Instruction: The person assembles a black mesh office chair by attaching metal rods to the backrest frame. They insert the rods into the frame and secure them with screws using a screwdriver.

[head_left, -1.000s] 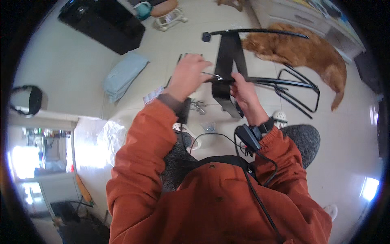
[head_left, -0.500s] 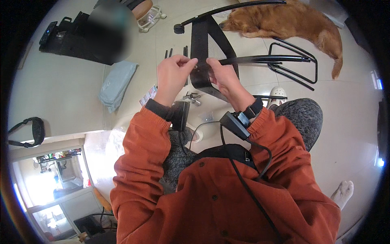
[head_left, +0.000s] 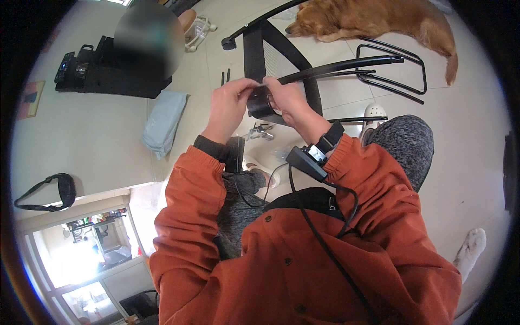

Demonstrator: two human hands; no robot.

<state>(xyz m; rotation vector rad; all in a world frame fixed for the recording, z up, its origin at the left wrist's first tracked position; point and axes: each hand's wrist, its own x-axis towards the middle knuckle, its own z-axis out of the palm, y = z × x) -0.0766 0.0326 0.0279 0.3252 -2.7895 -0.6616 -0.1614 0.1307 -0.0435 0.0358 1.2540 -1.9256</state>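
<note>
both hands, left (head_left: 230,103) and right (head_left: 287,97), stay gripping the black cylinder part (head_left: 260,103), dog (head_left: 374,19) nearer.

Orange jacket (head_left: 303,260), grey mottled trousers (head_left: 403,143), black wrist devices (head_left: 309,161) with cables.

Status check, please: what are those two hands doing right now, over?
Left hand and right hand both pinching a thin metal piece above a black chair part. Chair frame and dog lie beyond, not in the way.
</note>
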